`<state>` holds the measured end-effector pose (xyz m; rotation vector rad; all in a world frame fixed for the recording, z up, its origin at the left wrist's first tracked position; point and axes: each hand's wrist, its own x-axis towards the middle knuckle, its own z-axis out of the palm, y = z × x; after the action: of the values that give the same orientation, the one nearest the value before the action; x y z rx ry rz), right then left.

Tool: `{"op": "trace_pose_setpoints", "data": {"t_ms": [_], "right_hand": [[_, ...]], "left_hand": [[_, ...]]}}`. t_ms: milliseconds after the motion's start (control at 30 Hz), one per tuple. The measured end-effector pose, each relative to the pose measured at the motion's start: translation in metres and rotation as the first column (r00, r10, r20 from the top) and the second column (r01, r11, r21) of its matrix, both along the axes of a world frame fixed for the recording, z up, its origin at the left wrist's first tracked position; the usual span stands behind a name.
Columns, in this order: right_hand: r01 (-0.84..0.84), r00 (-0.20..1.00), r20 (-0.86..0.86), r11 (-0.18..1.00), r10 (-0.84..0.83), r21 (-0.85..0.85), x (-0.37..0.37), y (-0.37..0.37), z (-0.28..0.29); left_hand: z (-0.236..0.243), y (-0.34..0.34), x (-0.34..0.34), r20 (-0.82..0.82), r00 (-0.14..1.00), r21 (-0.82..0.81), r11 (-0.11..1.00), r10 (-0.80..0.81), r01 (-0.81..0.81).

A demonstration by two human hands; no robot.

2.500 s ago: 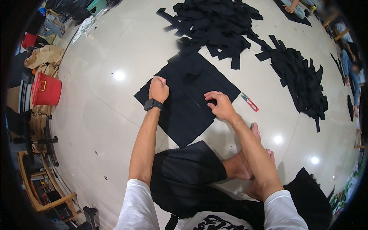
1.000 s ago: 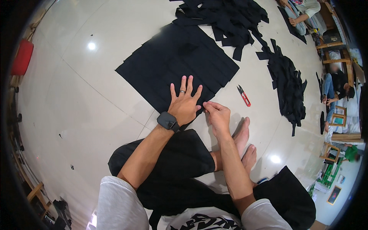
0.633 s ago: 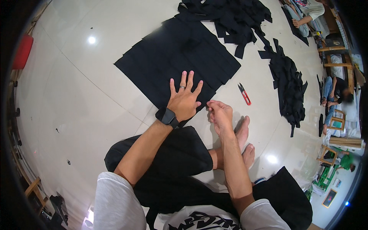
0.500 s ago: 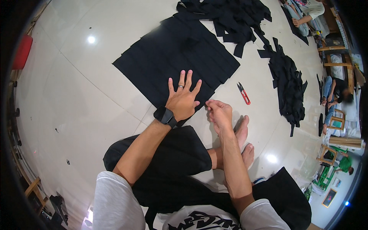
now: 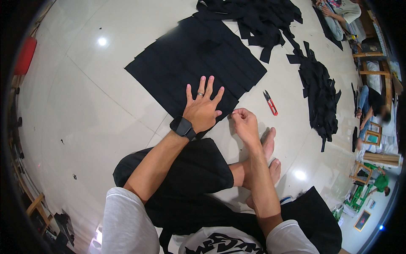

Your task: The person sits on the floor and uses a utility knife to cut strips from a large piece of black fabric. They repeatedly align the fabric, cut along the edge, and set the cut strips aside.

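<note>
A large panel of black fabric (image 5: 182, 63), made of overlapping strips, lies spread on the tiled floor. My left hand (image 5: 202, 111) presses flat on its near part with fingers spread; a ring and a black watch (image 5: 182, 127) are on that arm. At the panel's near right edge, my right hand (image 5: 245, 122) is closed in a pinch. What its fingertips hold, if anything, is too small to make out. Right of the panel lie red-handled thread snips (image 5: 270, 104), touched by neither hand.
Loose black strips lie in a heap (image 5: 266, 21) at the far side and in a pile (image 5: 319, 93) on the right. My bare foot (image 5: 269, 143) is beside my right forearm. A red object (image 5: 26, 56) stands far left; several people work along the right.
My right hand has shifted slightly right along the panel's edge, still pinched. My left hand stays spread on the fabric. The view has moved a little.
</note>
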<state>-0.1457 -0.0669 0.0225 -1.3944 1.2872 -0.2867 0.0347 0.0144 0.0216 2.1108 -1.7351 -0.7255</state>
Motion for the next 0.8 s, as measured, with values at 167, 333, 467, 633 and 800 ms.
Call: {"op": "trace_pose_setpoints", "data": {"t_ms": [167,333,467,633,800], "right_hand": [[-0.032,0.999,-0.034,0.999,0.032,-0.011,-0.008,-0.003,0.004],[-0.082,0.996,-0.048,0.996,0.080,-0.045,-0.017,-0.001,0.002],[-0.078,0.989,0.092,0.946,0.112,-0.316,-0.012,0.005,-0.011],[0.143,0.928,0.354,0.989,-0.118,-0.047,0.010,0.015,-0.006],[0.277,0.839,0.425,0.938,-0.341,0.206,0.008,0.021,0.003]], "left_hand": [[-0.005,0.001,-0.001,0.016,1.000,-0.020,1.000,-0.004,0.005],[-0.005,0.001,-0.002,0.035,0.999,-0.025,1.000,0.000,0.001],[-0.006,0.000,-0.002,0.039,0.999,-0.046,0.999,-0.001,0.003],[-0.004,0.002,-0.003,0.026,0.999,-0.077,0.997,0.028,-0.026],[-0.002,0.005,-0.008,0.015,0.999,-0.104,0.994,0.039,-0.037]]}}
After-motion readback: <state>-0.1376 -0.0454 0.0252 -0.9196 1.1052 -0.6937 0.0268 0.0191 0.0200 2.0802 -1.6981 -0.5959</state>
